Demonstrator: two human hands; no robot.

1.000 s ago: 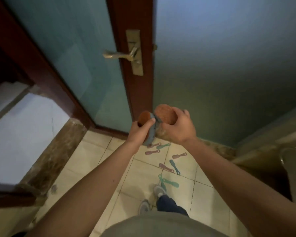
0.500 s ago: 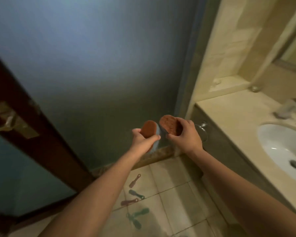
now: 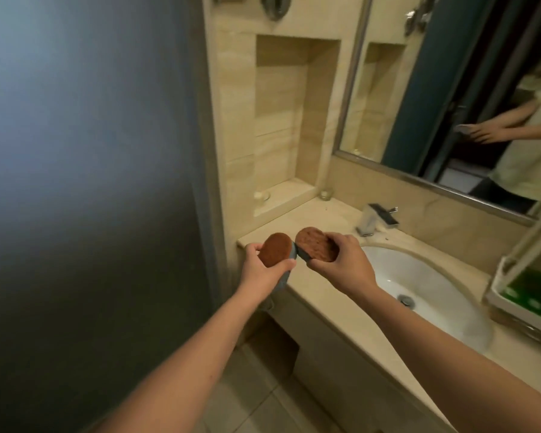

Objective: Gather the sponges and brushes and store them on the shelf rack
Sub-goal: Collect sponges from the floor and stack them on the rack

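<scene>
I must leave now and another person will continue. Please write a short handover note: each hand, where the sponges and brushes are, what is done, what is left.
The left hand grips the first sponge.
The right hand grips the second sponge.
The sponges are held side by side, almost touching, over the left end of the counter, beside the sink.
Done: two sponges are gathered.
Left: store them, probably in the white rack at the right edge of the view. No brushes are in view, so look for them.
</scene>
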